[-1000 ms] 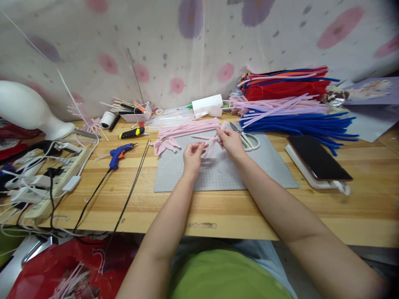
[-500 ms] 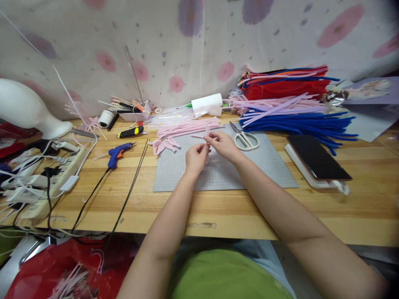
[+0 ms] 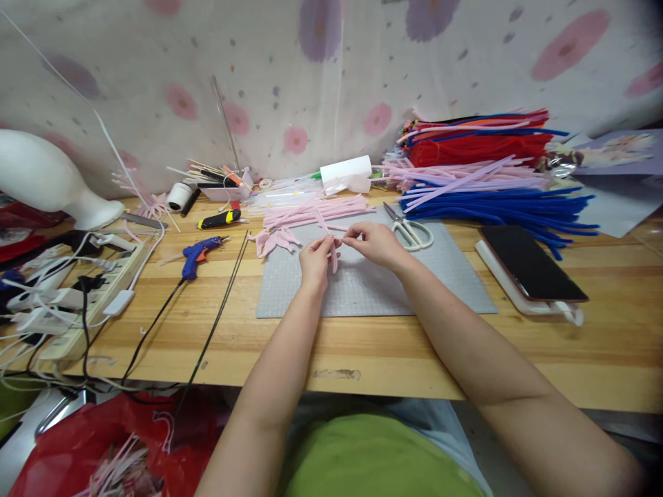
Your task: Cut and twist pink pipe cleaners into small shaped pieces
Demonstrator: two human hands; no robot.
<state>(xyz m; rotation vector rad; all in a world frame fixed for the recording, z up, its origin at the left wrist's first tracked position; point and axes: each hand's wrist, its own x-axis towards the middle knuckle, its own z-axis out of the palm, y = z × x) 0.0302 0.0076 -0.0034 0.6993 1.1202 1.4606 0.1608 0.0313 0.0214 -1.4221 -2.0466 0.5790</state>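
Note:
Above the grey cutting mat (image 3: 290,297), my left hand (image 3: 315,266) pinches pink pipe cleaners (image 3: 320,219), which stick up past the fingers and hang a little below them. My right hand (image 3: 373,243) is closed close beside it, thumb and finger pinched at a pink strand that reaches across from the left hand. Just left of the hands, a bent pink petal-like piece (image 3: 274,241) lies at the mat's corner. Behind them is a row of straight pink pipe cleaners (image 3: 342,208). Scissors with pale handles (image 3: 414,235) rest to the right of my right hand.
A blue glue gun (image 3: 195,257) and a yellow-black utility knife (image 3: 219,219) lie left. Further left is a power strip (image 3: 98,297) with tangled cables. Blue pipe cleaners (image 3: 497,210) and a phone (image 3: 531,262) are at right. A red bag (image 3: 170,442) sits below the table edge.
My hands have drawn slightly apart, the left one shifting left. The pink pipe cleaners have turned and now lean to the upper left, with an end showing below my left hand.

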